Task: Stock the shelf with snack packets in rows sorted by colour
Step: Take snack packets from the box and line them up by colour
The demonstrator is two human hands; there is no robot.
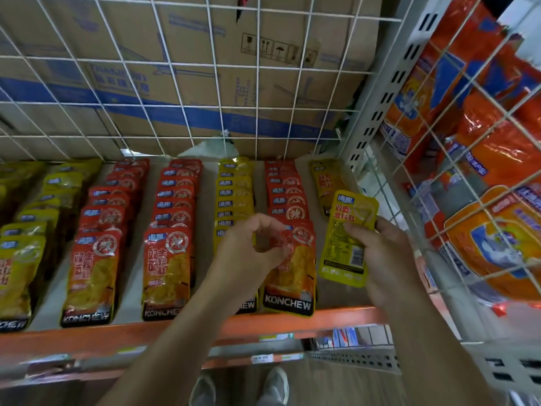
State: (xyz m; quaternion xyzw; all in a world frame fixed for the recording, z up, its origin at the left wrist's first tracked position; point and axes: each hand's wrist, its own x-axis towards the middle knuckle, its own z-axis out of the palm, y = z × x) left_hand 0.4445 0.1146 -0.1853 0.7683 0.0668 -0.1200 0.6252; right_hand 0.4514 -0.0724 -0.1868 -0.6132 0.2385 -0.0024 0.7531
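Note:
Snack packets lie in overlapping rows on the shelf (333,313). From the left come yellow rows (20,259), two red rows (93,253) (169,244), a yellow row (234,194), a red row (289,218) and a short yellow row (326,183) at the far right. My right hand (380,253) grips a yellow packet (348,238) upright over the bare right end of the shelf. My left hand (248,250) hovers over the front of the middle yellow and red rows, fingers curled with nothing in them.
A white wire grid (205,83) backs the shelf, with cardboard boxes (146,68) behind it. A wire side panel (468,171) at the right holds large orange bags (483,142). The shelf's orange front rail (263,323) runs below. My shoes (275,385) show on the floor.

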